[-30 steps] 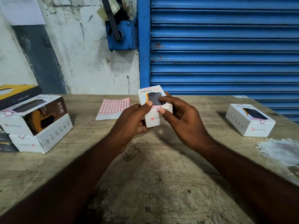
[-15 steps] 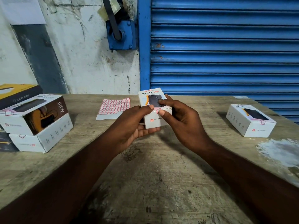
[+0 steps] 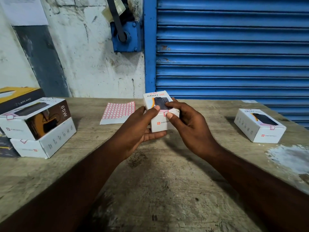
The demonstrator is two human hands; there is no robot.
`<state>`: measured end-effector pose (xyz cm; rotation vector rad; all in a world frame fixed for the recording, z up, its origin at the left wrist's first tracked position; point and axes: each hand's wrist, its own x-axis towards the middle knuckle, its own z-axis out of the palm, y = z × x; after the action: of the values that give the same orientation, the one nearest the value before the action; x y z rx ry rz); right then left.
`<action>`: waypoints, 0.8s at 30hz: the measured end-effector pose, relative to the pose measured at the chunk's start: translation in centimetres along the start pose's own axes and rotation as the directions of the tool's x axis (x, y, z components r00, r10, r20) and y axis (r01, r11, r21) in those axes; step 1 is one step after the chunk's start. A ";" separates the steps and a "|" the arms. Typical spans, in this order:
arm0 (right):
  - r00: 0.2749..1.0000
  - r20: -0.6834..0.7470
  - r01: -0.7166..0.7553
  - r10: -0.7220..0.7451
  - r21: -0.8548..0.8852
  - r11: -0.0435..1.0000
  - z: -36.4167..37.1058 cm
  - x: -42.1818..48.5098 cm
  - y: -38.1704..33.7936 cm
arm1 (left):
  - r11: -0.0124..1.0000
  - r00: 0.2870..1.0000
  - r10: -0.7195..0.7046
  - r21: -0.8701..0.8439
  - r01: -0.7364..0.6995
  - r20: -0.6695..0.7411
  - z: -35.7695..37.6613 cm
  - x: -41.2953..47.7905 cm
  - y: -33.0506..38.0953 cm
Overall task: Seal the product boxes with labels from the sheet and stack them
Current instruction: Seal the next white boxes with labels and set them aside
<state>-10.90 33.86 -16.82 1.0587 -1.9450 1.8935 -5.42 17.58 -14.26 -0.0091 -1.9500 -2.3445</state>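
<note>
We note: left hand cradles box, thumb on top | right hand grips its edge beside label | sheet behind on table | 2 stacked boxes left

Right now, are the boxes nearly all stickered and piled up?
Nearly. Two labelled boxes sit stacked on the left. The left hand and right hand hold a third box, right thumb by the label on its edge. The lone box has a label but isn't stacked.
</note>
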 end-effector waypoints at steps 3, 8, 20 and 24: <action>1.000 -0.020 -0.009 0.009 0.007 1.000 0.0 0.1 0.1 | 0.958 0.992 0.119 0.259 -0.123 0.031 0.0 -0.1 -0.2; 0.999 -0.046 -0.018 0.017 -0.017 1.000 -0.3 0.2 0.4 | 0.897 0.968 0.246 0.368 -0.244 0.042 -0.5 0.2 -1.0; 0.994 -0.030 -0.100 0.102 0.068 0.993 -0.3 0.2 -0.8 | 0.827 0.912 0.408 0.404 -0.391 0.048 -0.5 0.1 -1.7; 0.997 -0.045 -0.063 0.067 0.070 0.996 -0.1 0.1 -1.2 | 0.799 0.893 0.447 0.427 -0.423 0.047 -0.4 0.1 -1.7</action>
<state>-10.25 34.05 -15.79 0.9709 -1.9235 2.0146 -5.59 17.47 -16.04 -0.3229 -2.1131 -1.5837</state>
